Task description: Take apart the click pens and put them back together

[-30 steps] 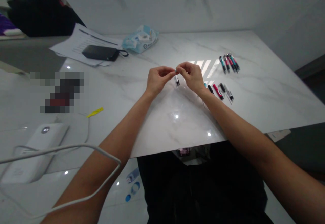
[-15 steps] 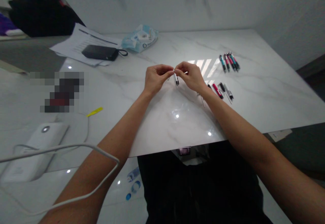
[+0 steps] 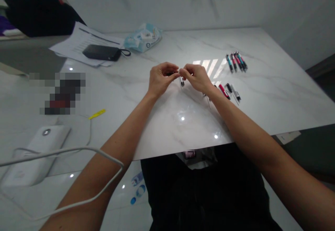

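Note:
My left hand (image 3: 162, 79) and my right hand (image 3: 195, 77) meet over the table with thumbs and fingers pinched, the fingertips almost touching. Between and just below them shows a slim white-and-black pen part (image 3: 181, 81), its upper end hidden by the fingers. Something dark shows inside the curl of my left fingers, too small to make out. Close to my right forearm lie loose pen pieces: a red barrel (image 3: 224, 91), a black piece (image 3: 229, 87) and a silver-grey barrel (image 3: 235, 92). A thin rod (image 3: 208, 101) lies partly beneath that forearm.
Several turquoise and red pens (image 3: 236, 62) lie in a row at the back right. Toward the back left are a wipes pack (image 3: 143, 38), papers (image 3: 75, 44) and a black pouch-like case (image 3: 102, 52). A white cable (image 3: 86, 148) loops across my left forearm beside a white device (image 3: 39, 154).
Both hands stay together at nearly the same spot. My left fingers have shifted slightly, and a dark thing now shows within them. The whole view has moved a little.

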The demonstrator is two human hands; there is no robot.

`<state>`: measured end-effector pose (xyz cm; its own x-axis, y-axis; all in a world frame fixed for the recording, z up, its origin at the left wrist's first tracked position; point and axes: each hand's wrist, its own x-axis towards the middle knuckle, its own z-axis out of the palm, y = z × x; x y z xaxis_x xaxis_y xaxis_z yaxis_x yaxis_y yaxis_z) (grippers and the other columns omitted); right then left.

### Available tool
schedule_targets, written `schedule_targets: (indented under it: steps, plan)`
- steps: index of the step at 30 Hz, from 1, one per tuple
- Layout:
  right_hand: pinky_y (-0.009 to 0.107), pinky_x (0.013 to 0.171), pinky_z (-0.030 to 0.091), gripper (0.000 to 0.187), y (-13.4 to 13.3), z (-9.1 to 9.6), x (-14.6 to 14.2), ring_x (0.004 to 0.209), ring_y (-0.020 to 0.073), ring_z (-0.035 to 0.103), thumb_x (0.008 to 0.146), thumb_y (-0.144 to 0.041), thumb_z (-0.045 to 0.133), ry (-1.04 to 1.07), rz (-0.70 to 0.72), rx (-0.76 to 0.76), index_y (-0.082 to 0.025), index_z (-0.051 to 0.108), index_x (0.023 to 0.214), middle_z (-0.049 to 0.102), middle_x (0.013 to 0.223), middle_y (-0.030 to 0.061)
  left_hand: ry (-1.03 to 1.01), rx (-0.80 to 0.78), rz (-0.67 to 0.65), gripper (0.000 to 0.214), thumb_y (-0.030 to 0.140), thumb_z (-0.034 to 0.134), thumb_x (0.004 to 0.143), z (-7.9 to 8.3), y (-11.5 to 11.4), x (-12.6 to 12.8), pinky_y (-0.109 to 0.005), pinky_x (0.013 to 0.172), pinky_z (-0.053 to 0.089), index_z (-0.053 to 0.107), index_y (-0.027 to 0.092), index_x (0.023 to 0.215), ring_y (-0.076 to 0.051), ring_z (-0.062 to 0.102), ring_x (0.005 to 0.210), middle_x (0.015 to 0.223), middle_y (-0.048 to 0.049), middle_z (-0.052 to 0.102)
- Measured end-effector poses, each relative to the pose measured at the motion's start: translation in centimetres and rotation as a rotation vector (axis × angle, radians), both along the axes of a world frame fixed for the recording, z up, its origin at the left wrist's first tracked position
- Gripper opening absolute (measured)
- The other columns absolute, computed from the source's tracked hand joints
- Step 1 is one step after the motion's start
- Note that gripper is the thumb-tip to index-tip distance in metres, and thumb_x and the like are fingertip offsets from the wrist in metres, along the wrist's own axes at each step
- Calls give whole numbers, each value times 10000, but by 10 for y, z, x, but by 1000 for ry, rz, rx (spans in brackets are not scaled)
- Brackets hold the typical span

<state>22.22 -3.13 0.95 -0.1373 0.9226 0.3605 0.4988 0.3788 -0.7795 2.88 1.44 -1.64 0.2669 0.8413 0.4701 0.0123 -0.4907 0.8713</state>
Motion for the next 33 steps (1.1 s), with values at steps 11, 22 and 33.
schedule_targets:
  steps: [11, 22, 33]
  plan:
    - [333, 696, 464, 620, -7, 3, -2, 670, 170, 561, 1046, -749, 532, -46, -2, 54, -235, 632, 713, 623, 639, 11, -54, -153, 17, 368, 291, 1011, 704, 10, -15, 7, -323, 903, 623, 748, 203, 945, -186, 775, 924, 933, -40, 794]
    - [336, 710, 500, 585, -19, 6, -13, 647, 160, 564, 1049, -819, 449, 29, 32, 148, -264, 628, 991, 673, 764, -2, -274, -360, 7, 521, 493, 986, 745, 8, -21, 7, -340, 915, 630, 729, 237, 1120, -186, 787, 968, 1002, -35, 807]
    - [375, 756, 510, 576, -21, 10, -15, 664, 198, 622, 1104, -749, 364, -34, -25, 207, -279, 586, 855, 663, 712, 23, -290, -383, -37, 475, 495, 942, 817, 11, -32, 6, -275, 764, 600, 767, 290, 1208, -140, 759, 866, 1166, -35, 817]
